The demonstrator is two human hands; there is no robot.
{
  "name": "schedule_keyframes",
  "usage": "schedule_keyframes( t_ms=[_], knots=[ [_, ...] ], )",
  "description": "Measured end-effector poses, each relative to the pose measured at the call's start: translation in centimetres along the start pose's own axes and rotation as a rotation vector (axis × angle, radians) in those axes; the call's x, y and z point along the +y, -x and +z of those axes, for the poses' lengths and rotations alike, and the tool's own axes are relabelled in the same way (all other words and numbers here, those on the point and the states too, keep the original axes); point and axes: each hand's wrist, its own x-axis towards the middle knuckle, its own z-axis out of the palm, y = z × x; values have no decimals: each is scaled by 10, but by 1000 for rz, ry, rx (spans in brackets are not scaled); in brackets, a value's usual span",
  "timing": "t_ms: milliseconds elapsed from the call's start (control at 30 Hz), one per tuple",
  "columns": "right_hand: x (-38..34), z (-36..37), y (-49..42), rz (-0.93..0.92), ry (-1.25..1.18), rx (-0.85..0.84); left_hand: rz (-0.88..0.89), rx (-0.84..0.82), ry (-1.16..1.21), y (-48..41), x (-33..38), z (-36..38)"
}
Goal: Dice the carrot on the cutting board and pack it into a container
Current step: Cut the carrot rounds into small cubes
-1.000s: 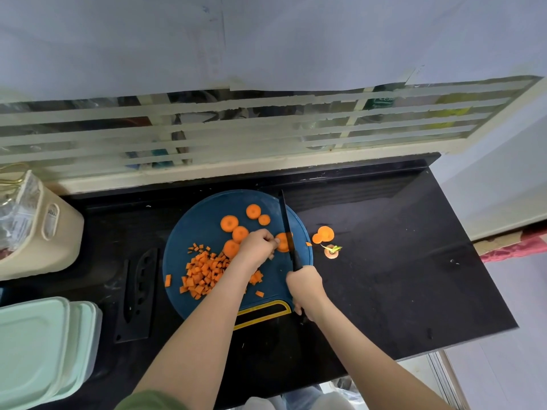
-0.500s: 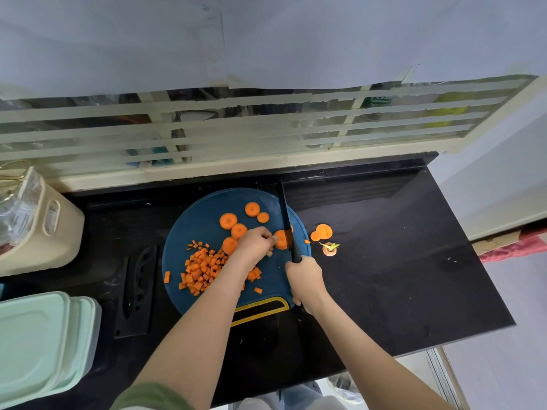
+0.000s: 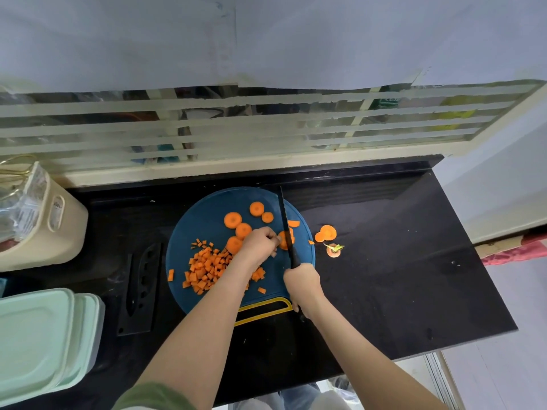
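Observation:
A round blue cutting board [image 3: 204, 220] lies on the black counter. A heap of diced carrot [image 3: 207, 269] sits on its left half, and several carrot rounds [image 3: 233, 220] lie toward the back. My left hand [image 3: 258, 245] holds down a carrot slice [image 3: 285, 239] with curled fingers. My right hand [image 3: 302, 281] grips the handle of a black knife [image 3: 285, 224], whose blade lies across that slice. A pale green lidded container [image 3: 38, 341] stands at the near left.
Two carrot slices [image 3: 325, 233] and the carrot top [image 3: 334, 250] lie on the counter right of the board. A black knife sheath [image 3: 139, 291] lies left of the board. A cream basket [image 3: 44, 223] stands at far left. The counter edge runs along the right and front.
The knife blade has shifted slightly along the slice under my left fingers. Both hands stay in nearly the same place on the board.

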Motion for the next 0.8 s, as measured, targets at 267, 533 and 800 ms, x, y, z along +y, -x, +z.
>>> schedule_keyframes(
  t_ms=[267,533,800],
  knots=[
    [-9,3,-12,-16,-77,-27,2,-12,13,-2,-1,-2],
    [-4,-1,4,-91,-173,0,7,-30,57,-2,-4,-3],
    [-1,-3,15,-100,-115,-4,11,-39,34,-1,-2,-4]
  ],
)
